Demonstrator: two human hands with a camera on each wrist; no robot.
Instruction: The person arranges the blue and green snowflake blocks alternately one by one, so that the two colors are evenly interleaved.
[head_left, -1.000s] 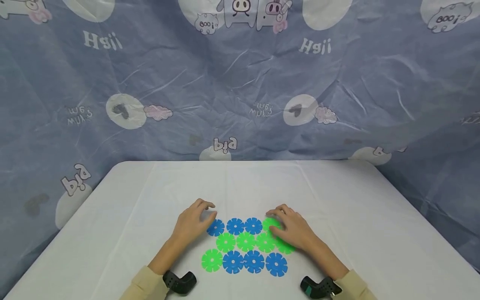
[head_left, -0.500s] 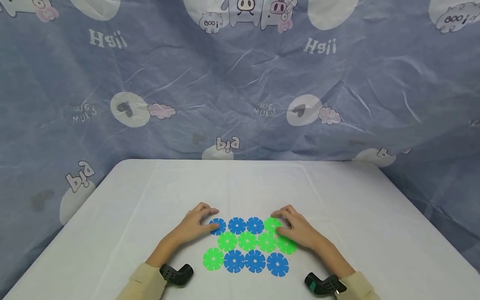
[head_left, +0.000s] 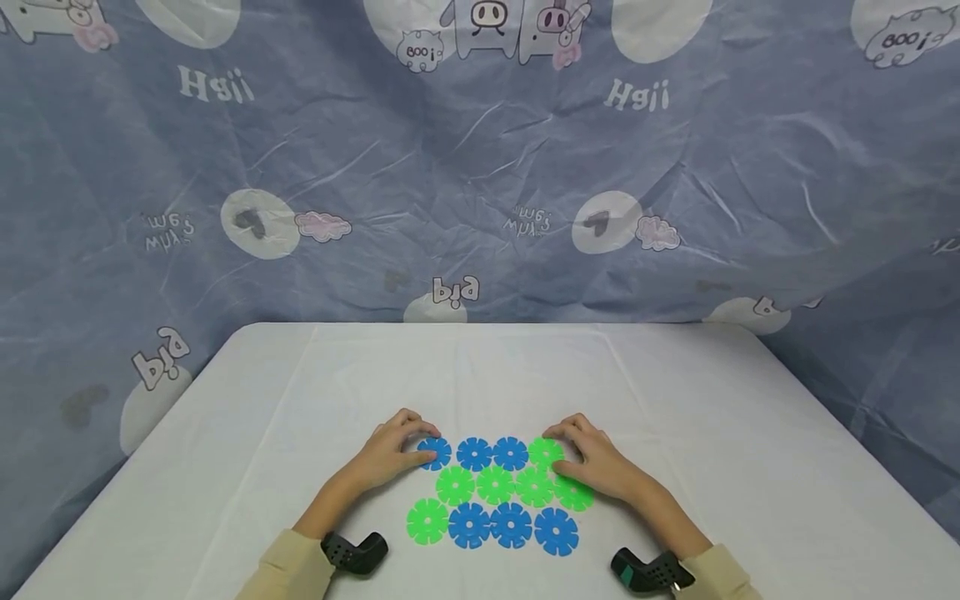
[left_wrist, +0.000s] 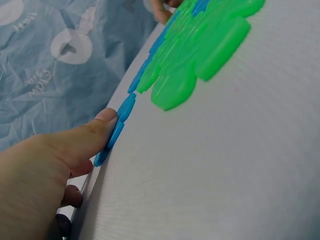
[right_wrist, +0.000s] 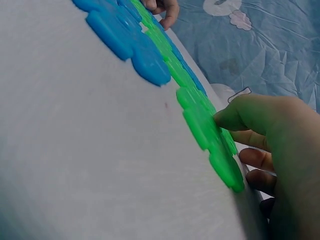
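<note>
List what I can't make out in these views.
Head: part of the far row's leftmost blue disc, covered by the left hand.
Head: part of the middle row's end green disc, under the right hand.
Left wrist: far side of the nearest green disc, cut off by the top edge.
Head: rest of both sleeves, cut off below.

A blue cartoon-print curtain (head_left: pixel 450 150) is hanging beyond the fingers (right_wrist: pixel 257 158) and a white table (head_left: pixel 480 375) is spreading beneath, forming a curtained-off workspace.
</note>
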